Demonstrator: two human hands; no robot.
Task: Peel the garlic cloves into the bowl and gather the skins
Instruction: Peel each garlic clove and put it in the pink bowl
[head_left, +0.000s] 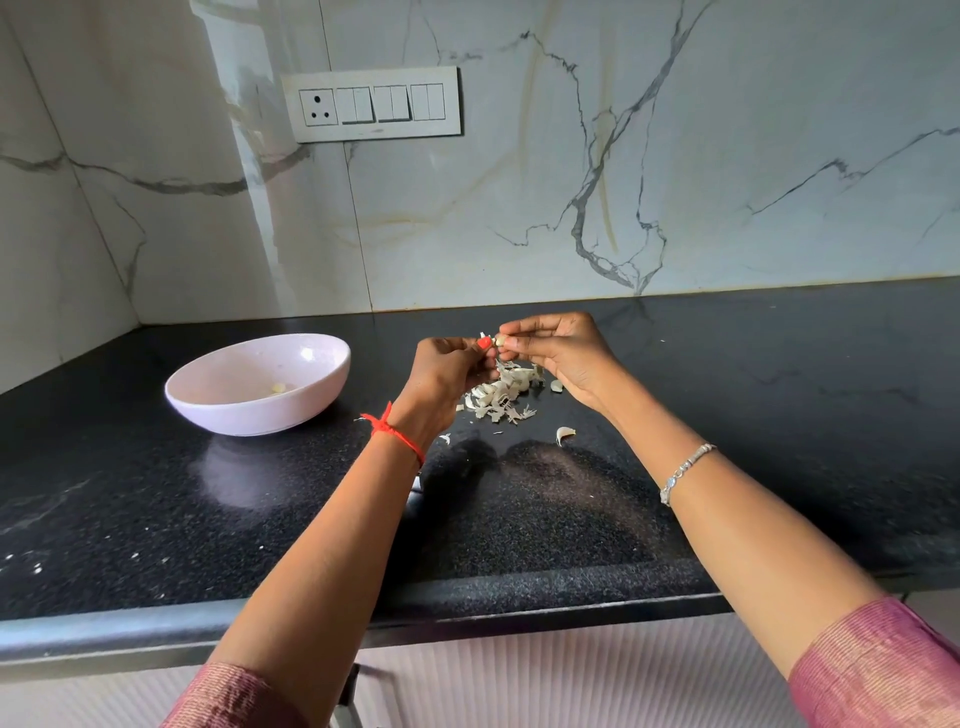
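My right hand (558, 353) pinches a small garlic clove (501, 341) in its fingertips above the counter. My left hand (449, 371) meets it from the left, thumb and fingers pinching at the clove's skin. Under both hands lies a heap of white garlic skins and cloves (498, 395). One loose clove (565, 434) lies nearer to me, another (556, 385) beside my right palm. A pale pink bowl (218, 410) stands to the left with a peeled clove (279, 387) inside.
The black speckled countertop (519, 509) runs to a rounded front edge near me. A marble wall with a switch panel (371, 104) stands behind, and a side wall closes the left corner beyond the bowl.
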